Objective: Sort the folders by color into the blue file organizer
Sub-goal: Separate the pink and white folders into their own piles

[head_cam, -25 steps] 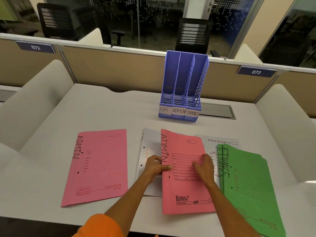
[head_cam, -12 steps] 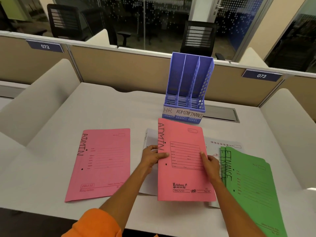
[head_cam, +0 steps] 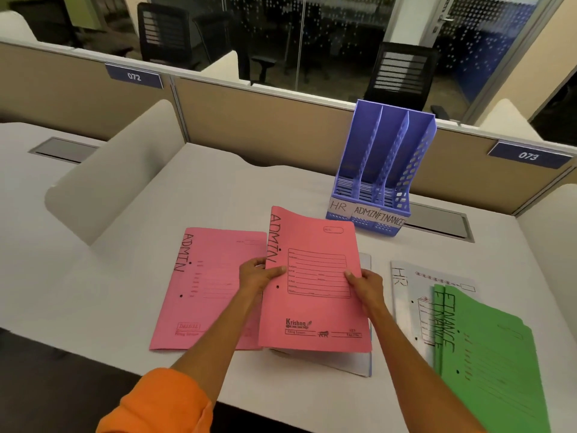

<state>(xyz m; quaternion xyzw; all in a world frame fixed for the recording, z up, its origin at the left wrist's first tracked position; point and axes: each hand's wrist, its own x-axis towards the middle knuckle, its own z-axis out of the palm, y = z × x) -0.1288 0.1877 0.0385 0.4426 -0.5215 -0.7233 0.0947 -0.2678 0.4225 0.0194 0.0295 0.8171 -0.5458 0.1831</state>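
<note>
A pink ADMIN folder [head_cam: 315,304] is held off the desk between both hands: my left hand [head_cam: 257,275] grips its left edge, my right hand [head_cam: 367,284] its right edge. A second pink ADMIN folder [head_cam: 206,285] lies flat to its left, partly overlapped. A white folder [head_cam: 343,362] shows beneath the held one. To the right lies a white HR folder [head_cam: 409,295], with green FINANCE folders [head_cam: 490,357] stacked over it. The blue file organizer [head_cam: 384,170] stands behind, its three slots labelled HR, ADMIN and FINANCE; they look empty.
The white desk [head_cam: 93,295] is bounded by a tan partition [head_cam: 265,120] at the back and white side dividers [head_cam: 115,170] on the left and right. A grey cable hatch [head_cam: 437,223] sits just right of the organizer. Dark office chairs stand beyond the glass.
Both hands have lifted the pink ADMIN folder off the white folder and carried it up and left, over the edge of the other pink folder. The view has swung left.
</note>
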